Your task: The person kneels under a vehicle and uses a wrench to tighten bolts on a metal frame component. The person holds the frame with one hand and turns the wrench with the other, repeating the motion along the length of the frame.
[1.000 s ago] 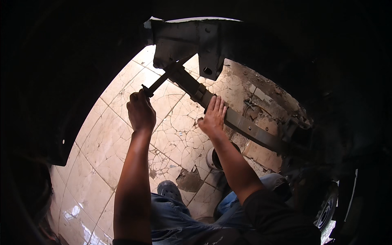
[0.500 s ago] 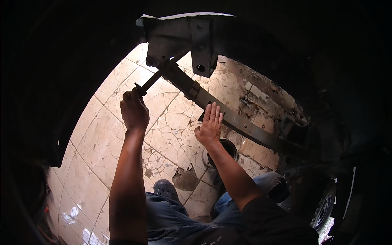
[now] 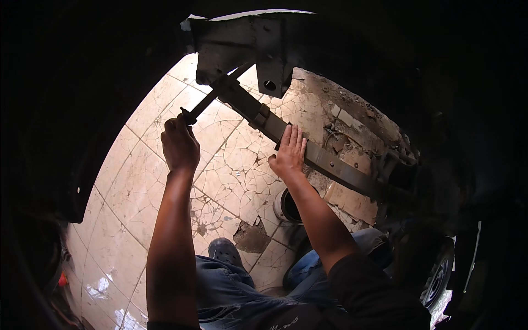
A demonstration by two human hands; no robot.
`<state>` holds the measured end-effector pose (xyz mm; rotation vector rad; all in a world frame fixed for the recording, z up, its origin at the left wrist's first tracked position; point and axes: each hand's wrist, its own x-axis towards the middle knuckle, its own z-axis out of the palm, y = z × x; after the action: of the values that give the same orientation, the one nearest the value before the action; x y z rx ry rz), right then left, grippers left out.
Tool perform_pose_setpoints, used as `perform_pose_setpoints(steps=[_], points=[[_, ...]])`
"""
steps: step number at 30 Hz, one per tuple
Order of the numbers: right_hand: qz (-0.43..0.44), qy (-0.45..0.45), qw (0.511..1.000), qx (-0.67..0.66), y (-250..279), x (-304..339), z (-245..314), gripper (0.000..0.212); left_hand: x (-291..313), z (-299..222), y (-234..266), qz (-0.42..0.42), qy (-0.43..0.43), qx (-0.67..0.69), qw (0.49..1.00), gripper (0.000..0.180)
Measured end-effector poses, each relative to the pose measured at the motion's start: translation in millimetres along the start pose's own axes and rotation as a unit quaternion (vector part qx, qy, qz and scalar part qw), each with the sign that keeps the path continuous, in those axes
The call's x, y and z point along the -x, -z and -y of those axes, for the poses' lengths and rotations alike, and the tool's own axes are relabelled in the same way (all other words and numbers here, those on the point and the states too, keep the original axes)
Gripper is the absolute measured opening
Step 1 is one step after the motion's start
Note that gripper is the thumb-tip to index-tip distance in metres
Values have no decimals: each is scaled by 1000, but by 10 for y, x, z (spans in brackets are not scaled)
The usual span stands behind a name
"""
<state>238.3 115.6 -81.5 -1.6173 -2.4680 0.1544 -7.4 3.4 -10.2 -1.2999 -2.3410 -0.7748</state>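
A long dark leaf spring [image 3: 324, 162] slants from upper middle down to the right under the vehicle. My left hand [image 3: 180, 144] is closed round the lower end of a dark metal bar [image 3: 206, 103]. The bar reaches up to the spring's far end and shows again beyond it; how the two meet is too dark to tell. My right hand [image 3: 290, 154] lies open on the spring, fingers stretched out along its upper face, palm against its near side. Just beyond the spring's end hangs a dark bracket [image 3: 269, 69] with a round hole near its bottom.
The cracked tile floor [image 3: 137, 192] has a broken patch [image 3: 252, 236] near my shoe [image 3: 224, 252]. Behind my right forearm stands a round, hollow cylinder [image 3: 285, 206]. Rubble [image 3: 352, 124] lies beyond the spring. A wheel [image 3: 438, 280] is at lower right, and dark bodywork surrounds the view.
My right hand has slid a little farther up along the leaf spring and to the right. My left hand keeps its hold on the bar, almost unmoved.
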Motion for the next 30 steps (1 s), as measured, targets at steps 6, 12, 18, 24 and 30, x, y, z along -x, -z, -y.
perform_pose_setpoints(steps=[6, 12, 18, 24, 30], points=[[-12, 23, 1000, 17, -97, 303, -14, 108, 43, -2, -11, 1, 6, 18, 1000, 28], [30, -13, 999, -9, 47, -14, -103, 106, 16, 4, -14, 11, 5, 11, 1000, 29], [3, 23, 1000, 13, -54, 267, -164, 107, 22, -8, -11, 11, 11, 12, 1000, 30], [53, -24, 998, -1, 72, 21, -185, 108, 26, 37, -47, 10, 1, 10, 1000, 29], [9, 17, 1000, 11, -83, 341, -301, 106, 12, -30, 8, 28, 24, -4, 999, 28]])
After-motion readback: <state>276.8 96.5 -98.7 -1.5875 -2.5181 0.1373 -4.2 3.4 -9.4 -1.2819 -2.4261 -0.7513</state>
